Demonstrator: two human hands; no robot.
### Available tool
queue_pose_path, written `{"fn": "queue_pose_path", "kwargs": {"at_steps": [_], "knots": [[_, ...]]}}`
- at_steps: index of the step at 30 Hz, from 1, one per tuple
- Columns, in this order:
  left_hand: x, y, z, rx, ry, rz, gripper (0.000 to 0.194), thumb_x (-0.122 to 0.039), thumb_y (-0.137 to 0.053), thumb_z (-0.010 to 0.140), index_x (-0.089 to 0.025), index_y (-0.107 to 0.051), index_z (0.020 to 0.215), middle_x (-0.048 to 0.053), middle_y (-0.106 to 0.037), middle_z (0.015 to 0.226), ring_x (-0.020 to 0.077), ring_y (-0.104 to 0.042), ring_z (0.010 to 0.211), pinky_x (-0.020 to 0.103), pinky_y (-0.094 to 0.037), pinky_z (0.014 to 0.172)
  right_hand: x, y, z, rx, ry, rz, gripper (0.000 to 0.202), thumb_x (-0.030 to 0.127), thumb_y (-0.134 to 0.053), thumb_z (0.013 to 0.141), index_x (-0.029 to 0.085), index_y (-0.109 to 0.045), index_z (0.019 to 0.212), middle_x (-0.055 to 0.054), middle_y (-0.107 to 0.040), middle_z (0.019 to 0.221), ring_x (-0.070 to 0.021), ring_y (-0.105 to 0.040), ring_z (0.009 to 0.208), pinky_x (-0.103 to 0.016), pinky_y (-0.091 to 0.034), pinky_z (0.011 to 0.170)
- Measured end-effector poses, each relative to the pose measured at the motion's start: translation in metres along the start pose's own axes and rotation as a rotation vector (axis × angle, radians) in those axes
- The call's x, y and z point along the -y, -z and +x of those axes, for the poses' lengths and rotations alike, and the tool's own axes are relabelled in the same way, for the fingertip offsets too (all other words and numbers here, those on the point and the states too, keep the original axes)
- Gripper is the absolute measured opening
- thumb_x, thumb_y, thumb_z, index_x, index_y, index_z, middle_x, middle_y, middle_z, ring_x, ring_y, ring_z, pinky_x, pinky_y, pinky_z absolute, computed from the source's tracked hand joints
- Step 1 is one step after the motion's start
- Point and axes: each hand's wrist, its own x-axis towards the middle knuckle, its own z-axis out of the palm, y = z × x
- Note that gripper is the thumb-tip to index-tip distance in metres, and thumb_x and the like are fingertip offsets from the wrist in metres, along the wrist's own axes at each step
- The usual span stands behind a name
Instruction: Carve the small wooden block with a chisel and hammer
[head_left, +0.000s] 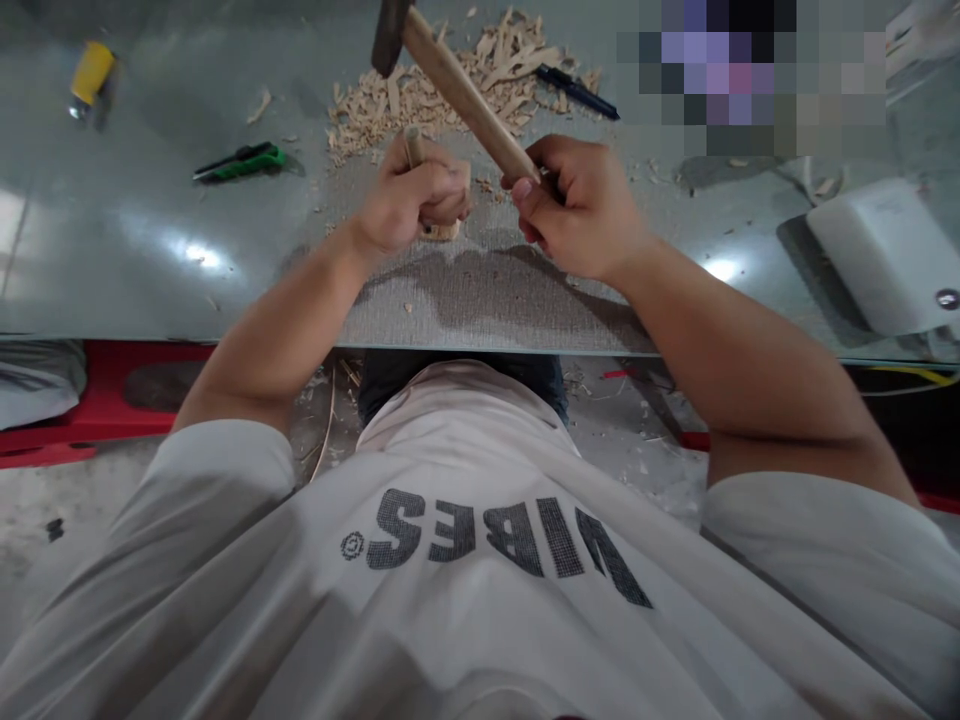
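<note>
My right hand (pixel 581 205) is closed round the lower end of a hammer (pixel 472 100). Its wooden handle slants up to the left, and the dark head (pixel 391 38) is raised over the table beyond my left hand. My left hand (pixel 420 195) makes a fist round what looks like a chisel (pixel 413 147); only the round butt of its wooden handle sticks out at the top, and the blade is hidden. Under and beside that fist, a small pale wood block (pixel 442 232) rests on the grey textured mat (pixel 480 300), mostly covered by the fingers.
Wood shavings (pixel 480 75) lie heaped beyond my hands, with a dark pen-like tool (pixel 577 92) at their right. To the left are a green-and-black utility knife (pixel 240 163) and a yellow object (pixel 93 75). A white box-like object (pixel 877 255) stands at the right. The table edge runs before my body.
</note>
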Motion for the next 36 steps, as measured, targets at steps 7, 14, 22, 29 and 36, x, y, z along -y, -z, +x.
{"fn": "queue_pose_path", "kwargs": {"at_steps": [7,14,22,29,36], "knots": [[0.001,0.002,-0.002,-0.006,0.022,0.005,0.067,-0.025,-0.071,0.108,-0.026,-0.025,0.059,-0.008,-0.02,0.052,0.0058,-0.017,0.042,0.029,-0.026,0.053,0.007,0.002,-0.002,0.001,-0.011,0.012,0.024,0.029,-0.068,0.116,0.024,-0.054,0.096,0.001,-0.059,0.07,-0.0126,-0.051,0.065,-0.026,-0.031,0.057],[0.009,0.007,-0.001,0.017,-0.032,-0.025,0.071,-0.025,-0.065,0.118,-0.026,-0.023,0.061,-0.01,-0.018,0.051,0.0042,-0.014,0.039,0.027,-0.026,0.051,0.005,0.0,-0.002,-0.042,0.001,0.002,0.022,0.027,-0.067,0.114,0.023,-0.056,0.096,0.001,-0.059,0.071,-0.0131,-0.053,0.068,-0.027,-0.032,0.06],[0.014,0.012,-0.002,-0.018,0.007,-0.027,0.075,-0.035,-0.07,0.119,-0.026,-0.023,0.06,-0.011,-0.019,0.051,0.0026,-0.019,0.039,0.025,-0.028,0.054,0.009,0.003,-0.006,-0.031,-0.006,0.034,0.038,0.058,-0.075,0.109,0.027,-0.057,0.097,-0.002,-0.06,0.072,-0.0163,-0.052,0.064,-0.031,-0.032,0.052],[0.014,0.032,-0.003,-0.166,0.013,0.158,0.038,-0.024,-0.067,0.091,-0.025,-0.045,0.06,-0.006,-0.032,0.048,0.0073,-0.028,0.041,0.03,-0.02,0.044,0.012,0.005,-0.005,-0.055,-0.012,0.064,0.038,0.052,-0.079,0.109,0.024,-0.058,0.097,0.001,-0.058,0.068,-0.0128,-0.053,0.062,-0.025,-0.032,0.052],[0.027,0.052,-0.008,-0.183,0.065,0.267,0.044,-0.041,-0.074,0.105,-0.027,-0.056,0.068,-0.005,-0.043,0.054,0.0115,-0.032,0.045,0.038,-0.018,0.049,0.014,0.004,-0.004,-0.053,-0.005,0.08,0.012,0.016,-0.062,0.109,0.021,-0.061,0.098,0.002,-0.056,0.067,-0.0121,-0.052,0.061,-0.025,-0.033,0.056]]}}
